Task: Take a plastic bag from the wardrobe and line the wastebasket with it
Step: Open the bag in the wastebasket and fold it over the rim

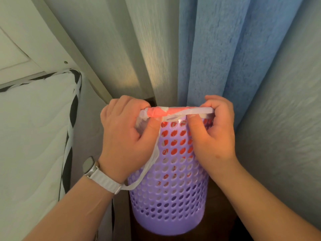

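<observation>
A purple perforated wastebasket stands on the dark floor in front of me. A white plastic bag with red print is stretched over its rim, and its red print shows through the upper holes. My left hand, with a white-strapped watch on the wrist, grips the bag at the rim's left side. My right hand pinches the bag's rolled edge at the rim's right side. One white bag handle hangs loose down the basket's left side to my left wrist.
Grey and blue curtains hang right behind the basket. A white mattress with black-and-white edging stands close on the left, below a white panelled door. A pale textured wall closes the right side.
</observation>
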`<action>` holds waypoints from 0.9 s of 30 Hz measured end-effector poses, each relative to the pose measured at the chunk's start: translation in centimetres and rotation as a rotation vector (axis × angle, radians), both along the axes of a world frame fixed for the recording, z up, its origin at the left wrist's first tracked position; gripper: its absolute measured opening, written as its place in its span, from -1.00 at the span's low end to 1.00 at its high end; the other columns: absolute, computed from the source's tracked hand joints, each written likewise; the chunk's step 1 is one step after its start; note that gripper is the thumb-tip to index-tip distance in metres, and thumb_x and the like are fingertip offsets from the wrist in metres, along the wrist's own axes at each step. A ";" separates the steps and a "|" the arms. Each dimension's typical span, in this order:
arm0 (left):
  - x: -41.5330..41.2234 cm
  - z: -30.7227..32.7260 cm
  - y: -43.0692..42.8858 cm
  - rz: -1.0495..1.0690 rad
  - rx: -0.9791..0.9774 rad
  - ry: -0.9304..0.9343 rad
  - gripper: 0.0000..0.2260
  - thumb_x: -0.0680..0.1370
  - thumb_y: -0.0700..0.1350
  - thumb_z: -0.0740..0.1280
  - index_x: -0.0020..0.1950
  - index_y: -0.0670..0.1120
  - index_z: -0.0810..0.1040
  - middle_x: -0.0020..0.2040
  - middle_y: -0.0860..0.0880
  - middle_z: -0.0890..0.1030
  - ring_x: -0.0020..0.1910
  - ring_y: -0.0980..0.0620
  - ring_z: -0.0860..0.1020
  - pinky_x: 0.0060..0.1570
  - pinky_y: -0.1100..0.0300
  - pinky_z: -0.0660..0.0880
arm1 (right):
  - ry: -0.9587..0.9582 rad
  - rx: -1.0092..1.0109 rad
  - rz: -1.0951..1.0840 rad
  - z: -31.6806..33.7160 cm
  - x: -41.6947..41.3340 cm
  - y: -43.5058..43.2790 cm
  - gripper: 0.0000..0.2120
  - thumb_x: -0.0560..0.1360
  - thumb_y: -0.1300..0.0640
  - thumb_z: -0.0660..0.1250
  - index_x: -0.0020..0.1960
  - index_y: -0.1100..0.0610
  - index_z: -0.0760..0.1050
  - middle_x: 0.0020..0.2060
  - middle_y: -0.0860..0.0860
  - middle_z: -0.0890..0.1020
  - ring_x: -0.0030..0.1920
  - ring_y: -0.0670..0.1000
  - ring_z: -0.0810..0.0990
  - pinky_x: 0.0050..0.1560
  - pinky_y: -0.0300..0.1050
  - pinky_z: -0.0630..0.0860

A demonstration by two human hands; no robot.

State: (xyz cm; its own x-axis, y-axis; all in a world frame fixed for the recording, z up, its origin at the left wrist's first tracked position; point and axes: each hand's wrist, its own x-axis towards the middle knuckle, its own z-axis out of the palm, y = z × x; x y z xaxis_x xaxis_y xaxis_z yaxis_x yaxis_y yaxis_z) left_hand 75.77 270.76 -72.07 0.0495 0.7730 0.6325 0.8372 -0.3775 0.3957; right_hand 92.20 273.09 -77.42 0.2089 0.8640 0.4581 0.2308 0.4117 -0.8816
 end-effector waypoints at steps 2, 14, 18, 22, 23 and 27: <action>0.3 0.2 -0.4 -0.002 -0.007 0.089 -0.78 0.53 0.04 0.25 -0.02 -0.08 0.58 -0.09 0.06 0.52 -0.04 -0.01 0.49 0.12 -0.24 0.36 | -0.023 0.009 -0.021 -0.1 -0.3 0.0 -0.77 0.42 -0.07 0.27 0.01 -0.02 0.35 0.07 -0.22 0.35 0.18 0.04 0.43 0.23 0.01 0.38; -1.2 -0.5 0.3 0.003 -0.044 0.032 -0.88 0.52 -0.05 0.23 -0.14 -0.06 0.50 -0.22 0.09 0.43 -0.20 0.04 0.40 -0.11 -0.10 0.39 | -0.109 0.036 0.052 0.2 -0.3 -0.8 -0.69 0.43 -0.11 0.31 0.12 -0.05 0.40 0.11 -0.27 0.40 0.23 -0.04 0.45 0.33 0.29 0.31; -1.5 -0.5 0.5 -0.038 -0.028 -0.005 -0.89 0.52 -0.05 0.22 -0.16 -0.05 0.46 -0.25 0.09 0.41 -0.22 0.07 0.37 -0.17 -0.06 0.37 | -0.068 -0.010 0.103 -0.3 1.3 0.0 -0.67 0.42 -0.12 0.30 0.16 -0.13 0.42 0.24 -0.05 0.44 0.34 -0.01 0.40 0.41 0.02 0.29; -1.2 -0.7 0.4 -0.071 -0.016 -0.006 -0.85 0.53 -0.05 0.22 -0.15 -0.10 0.49 -0.24 0.08 0.40 -0.22 0.08 0.35 -0.17 -0.03 0.36 | -0.020 -0.019 0.097 -0.7 1.4 0.5 -0.82 0.41 -0.08 0.27 0.01 -0.20 0.42 0.20 -0.15 0.43 0.34 -0.01 0.41 0.38 0.05 0.33; -1.2 -0.7 0.4 -0.070 -0.013 -0.004 -0.84 0.54 -0.05 0.22 -0.14 -0.11 0.50 -0.23 0.09 0.40 -0.21 0.08 0.36 -0.16 -0.04 0.37 | -0.019 -0.016 0.086 -0.8 1.2 0.5 -0.87 0.42 -0.08 0.27 -0.04 -0.18 0.41 0.17 -0.20 0.41 0.31 -0.02 0.42 0.35 0.03 0.34; -1.0 -0.4 0.2 -0.059 -0.021 0.063 -0.77 0.56 -0.02 0.21 0.02 -0.11 0.59 -0.08 0.04 0.53 -0.06 -0.02 0.50 0.02 -0.21 0.41 | -0.049 0.022 -0.003 -0.6 0.7 0.4 -0.85 0.43 -0.06 0.27 -0.04 -0.06 0.39 0.04 -0.27 0.38 0.14 0.02 0.45 0.19 -0.20 0.32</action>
